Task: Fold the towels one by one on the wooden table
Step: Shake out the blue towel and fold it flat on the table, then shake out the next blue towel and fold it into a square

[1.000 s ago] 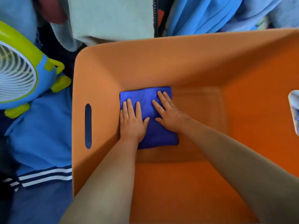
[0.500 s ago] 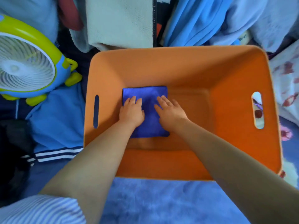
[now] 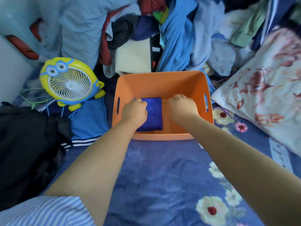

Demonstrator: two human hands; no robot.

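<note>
Left hand knuckles-up on folded blue towel in orange bin — fingers curled; right hand curled alongside, empty.

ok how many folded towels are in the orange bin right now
1. The folded blue towel lies on the left side of the orange bin floor, partly under the left hand. Nothing shows beneath it.

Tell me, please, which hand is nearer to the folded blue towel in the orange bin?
Left. The left hand rests on the blue towel inside the orange bin; the right hand sits beside the towel's right edge.
</note>
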